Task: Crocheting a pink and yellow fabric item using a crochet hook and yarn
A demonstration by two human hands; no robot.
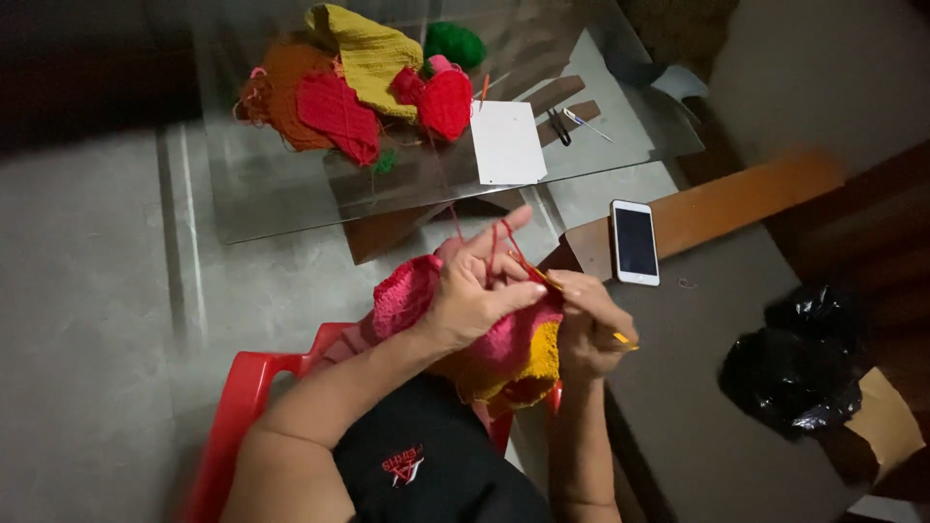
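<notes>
The glass table (pixel 291 208) in front of me carries a heap of finished or part-finished crochet pieces: an orange one (pixel 281 87), a yellow one (pixel 368 48), several red ones (pixel 339 116) and a green ball of yarn (pixel 455 41), with a white sheet of paper (pixel 507 142) beside them. A white phone (pixel 635 242) lies face up on the wooden ledge to my right, well apart from the work.

The crochet piece in hand (pixel 504 353) rests over my lap, above the red plastic chair (pixel 242 407). It shows a pink band, a red portion and a mustard-yellow edge hanging lowest. I judge it well advanced: several colour bands are complete, and red yarn (pixel 494 247) is the one being worked, so the current row is not closed. How much remains I cannot tell.

My left hand (pixel 480 291) grips the pink part of the piece, fingers closed on the fabric, index finger raised with the red strand looped over it. My right hand (pixel 591 329) is closed around the crochet hook (pixel 542 276), its yellow handle end showing below my fingers.

The hook's long axis runs diagonally, tip up and to the left toward my left hand, handle down and to the right.
</notes>
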